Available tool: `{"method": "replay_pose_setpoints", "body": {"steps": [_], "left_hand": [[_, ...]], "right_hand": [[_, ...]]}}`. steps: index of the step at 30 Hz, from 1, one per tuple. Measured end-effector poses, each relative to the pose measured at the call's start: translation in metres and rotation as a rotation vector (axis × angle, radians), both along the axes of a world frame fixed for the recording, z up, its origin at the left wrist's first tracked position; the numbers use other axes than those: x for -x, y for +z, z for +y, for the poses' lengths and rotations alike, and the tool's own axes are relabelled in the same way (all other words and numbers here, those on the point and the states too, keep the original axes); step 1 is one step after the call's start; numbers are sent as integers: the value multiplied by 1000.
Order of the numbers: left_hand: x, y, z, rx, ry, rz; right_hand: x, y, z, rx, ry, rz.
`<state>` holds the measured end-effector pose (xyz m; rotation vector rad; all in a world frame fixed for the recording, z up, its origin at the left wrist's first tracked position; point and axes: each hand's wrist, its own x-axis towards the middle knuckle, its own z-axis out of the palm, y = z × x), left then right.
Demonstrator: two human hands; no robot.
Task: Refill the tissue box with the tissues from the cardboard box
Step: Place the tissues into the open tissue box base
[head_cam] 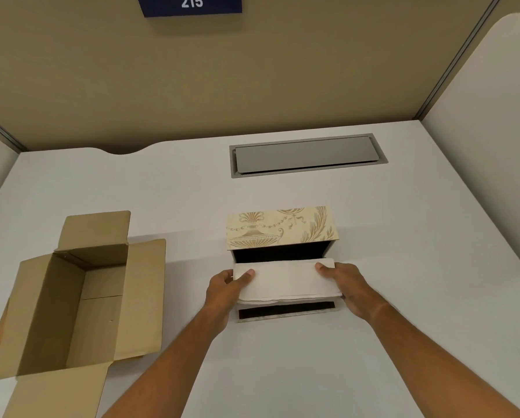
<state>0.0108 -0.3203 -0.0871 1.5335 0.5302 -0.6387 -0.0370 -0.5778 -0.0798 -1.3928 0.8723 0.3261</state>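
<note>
A stack of white tissues (286, 282) hovers over the open tissue box (286, 312), whose dark inside shows in front of and behind the stack. The box's lid (280, 226), cream with a gold urn pattern, stands raised at the far side. My left hand (225, 289) grips the stack's left end, thumb on top. My right hand (347, 286) grips the right end the same way. The brown cardboard box (80, 300) lies open at the left of the desk, its flaps spread, and I see no tissues inside it.
The white desk (403, 267) carries a grey cable hatch (307, 155) behind the tissue box. Beige partition walls close the back and sides. A blue sign reading 215 (191, 3) hangs on the back wall.
</note>
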Motion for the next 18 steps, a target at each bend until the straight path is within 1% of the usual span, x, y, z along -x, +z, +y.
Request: {"method": "replay_pose_setpoints", "body": {"steps": [7, 18], "left_hand": [[6, -2, -2, -119, -16, -27], [7, -2, -4, -192, -29, -29]], "right_hand": [[-2, -7, 1, 56, 7, 9], [-3, -9, -1, 147, 24, 81]]}}
